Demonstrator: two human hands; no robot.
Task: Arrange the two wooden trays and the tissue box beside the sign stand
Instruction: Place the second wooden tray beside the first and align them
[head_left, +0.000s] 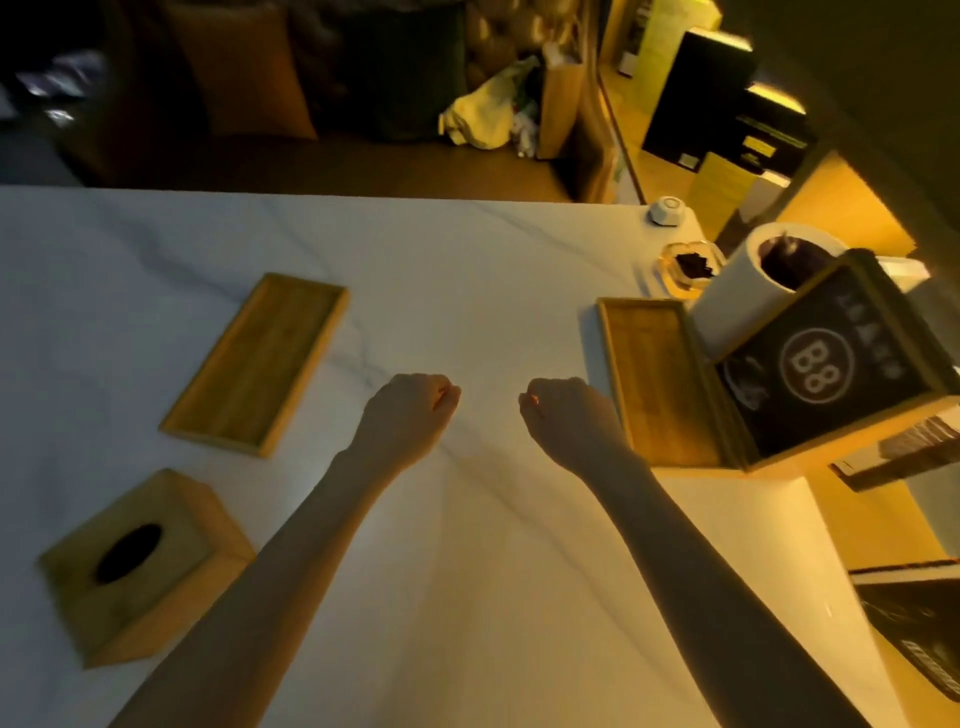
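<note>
One flat wooden tray (257, 364) lies at an angle on the left half of the white table. A second wooden tray (657, 384) lies at the right, touching the black sign stand (826, 364) with "B8" on it. The wooden tissue box (143, 564), with a dark oval slot on top, sits near the front left. My left hand (410, 410) and my right hand (569, 415) hover over the table's middle as loose fists, both holding nothing. The right fist is just left of the second tray.
A white cylindrical bin (748, 296) stands behind the sign stand, with an ashtray (688, 265) and a small white round device (667, 210) farther back. The table's right edge (831, 545) runs near the stand. Dark seats and bags lie beyond the far edge.
</note>
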